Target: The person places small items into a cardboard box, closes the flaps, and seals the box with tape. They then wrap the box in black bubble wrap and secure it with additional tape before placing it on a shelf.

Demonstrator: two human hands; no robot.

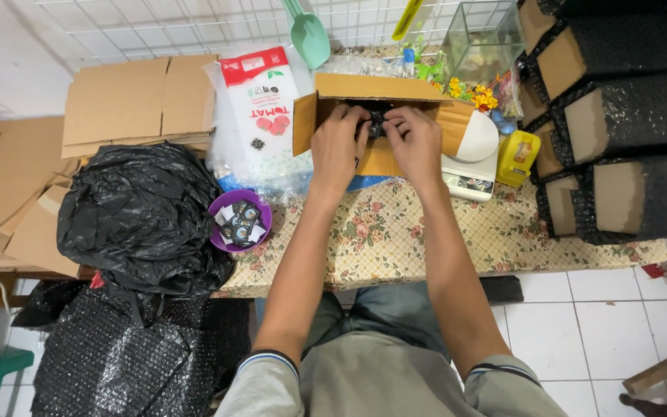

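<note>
Hands are meeting at the mouth of an open cardboard box [380, 116] — left hand [339, 147] and right hand [414, 143] both pinching a small black item [375, 122], steadying it between them. Left of them a purple bowl [239, 220] is sitting on the bench [395, 232] — within reach.

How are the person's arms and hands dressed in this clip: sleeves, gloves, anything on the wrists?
Both hands, left and right, are bare: no gloves, and no watch, ring or band shows. The forearms are uncovered too. Short grey sleeves end above the elbows, each cuff edged with a dark stripe and a thin light line.
</note>
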